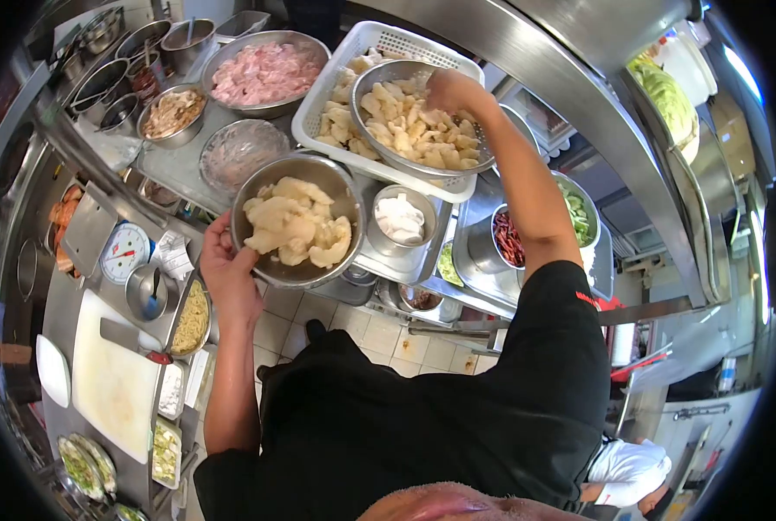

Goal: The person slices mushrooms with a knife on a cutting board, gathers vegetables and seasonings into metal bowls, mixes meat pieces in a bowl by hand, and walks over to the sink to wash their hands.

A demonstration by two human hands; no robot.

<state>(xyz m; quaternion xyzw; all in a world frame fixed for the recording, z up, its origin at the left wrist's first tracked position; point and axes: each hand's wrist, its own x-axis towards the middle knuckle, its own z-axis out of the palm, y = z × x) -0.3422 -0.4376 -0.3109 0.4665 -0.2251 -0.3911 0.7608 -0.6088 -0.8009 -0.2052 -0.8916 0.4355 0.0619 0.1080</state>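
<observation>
My left hand (229, 260) grips the near-left rim of a metal bowl (353, 187), thumb over the edge. In that bowl lie large, pale yellow battered pieces (294, 224). My right hand (455, 93) reaches into the far right side of a metal colander (379, 161), its fingers curled down and mostly hidden. Smaller pale battered pieces (418, 130) fill the colander. It rests on a white perforated basket (305, 122), where more such pieces show.
A bowl of raw pink meat (264, 74) stands at the back. Nearby are a smeared bowl (242, 154), white pieces in a metal container (398, 217) and dried red chillies (508, 239). A scale (125, 253), white cutting board (110, 373) and cleaver (123, 334) lie left. Another person (628, 473) is lower right.
</observation>
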